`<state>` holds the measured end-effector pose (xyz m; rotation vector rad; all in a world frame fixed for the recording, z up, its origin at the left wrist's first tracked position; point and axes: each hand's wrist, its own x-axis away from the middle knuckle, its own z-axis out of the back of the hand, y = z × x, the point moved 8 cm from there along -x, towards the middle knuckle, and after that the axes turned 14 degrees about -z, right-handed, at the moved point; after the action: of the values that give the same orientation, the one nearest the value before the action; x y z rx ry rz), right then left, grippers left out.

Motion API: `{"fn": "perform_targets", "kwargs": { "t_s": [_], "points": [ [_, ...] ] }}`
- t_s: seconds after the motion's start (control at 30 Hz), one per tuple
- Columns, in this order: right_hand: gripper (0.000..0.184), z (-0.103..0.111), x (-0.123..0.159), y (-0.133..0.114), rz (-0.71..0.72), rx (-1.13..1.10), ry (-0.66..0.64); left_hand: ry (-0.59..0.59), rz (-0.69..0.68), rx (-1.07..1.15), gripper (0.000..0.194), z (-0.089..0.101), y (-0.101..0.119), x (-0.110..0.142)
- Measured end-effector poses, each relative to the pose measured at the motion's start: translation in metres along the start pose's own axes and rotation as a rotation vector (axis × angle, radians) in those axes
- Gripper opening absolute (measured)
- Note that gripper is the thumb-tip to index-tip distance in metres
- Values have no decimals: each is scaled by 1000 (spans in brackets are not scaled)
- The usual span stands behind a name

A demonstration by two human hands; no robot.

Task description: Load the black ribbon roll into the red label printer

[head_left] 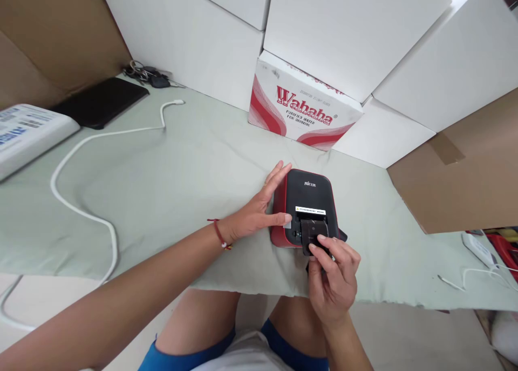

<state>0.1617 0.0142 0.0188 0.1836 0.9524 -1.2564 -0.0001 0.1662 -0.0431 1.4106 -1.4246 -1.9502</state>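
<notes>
A label printer (313, 195), black on top with red sides, sits on the cloth-covered table. My left hand (259, 211) lies along its left side, fingers stretched toward the far corner, thumb on the top beside a small grey patch. Out of the front slot comes a black strip (309, 230). My right hand (334, 276) pinches this strip at the printer's front edge between thumb and fingers. Part of the strip is hidden behind those fingers. A white warning label (310, 210) runs above the slot.
A Wahaha water carton (303, 103) stands behind the printer, against stacked white boxes (348, 31). To the left lie a white cable (54, 182), a black tablet-like slab (105, 101), keys (148, 74) and a white box (36, 136). Brown cardboard (461, 166) is at right.
</notes>
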Motion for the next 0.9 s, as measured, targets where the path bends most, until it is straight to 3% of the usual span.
{"fn": "perform_targets", "kwargs": {
  "t_s": [0.2,0.5,0.73,0.83,0.9],
  "points": [
    [52,-1,-1,4,-38,-20,29,-38,48,2,117,-2,-11,7],
    [42,6,-28,14,-26,-26,-6,-40,-31,-82,115,-3,-14,0],
    [14,-2,-77,58,-302,-183,-72,-6,-45,-67,116,0,-15,-3],
    [16,1,-95,68,-498,-347,53,-12,-18,-66,117,0,-16,-2],
    [20,7,-105,64,-550,-453,154,-11,-8,-58,117,1,-17,-1]
  ]
}}
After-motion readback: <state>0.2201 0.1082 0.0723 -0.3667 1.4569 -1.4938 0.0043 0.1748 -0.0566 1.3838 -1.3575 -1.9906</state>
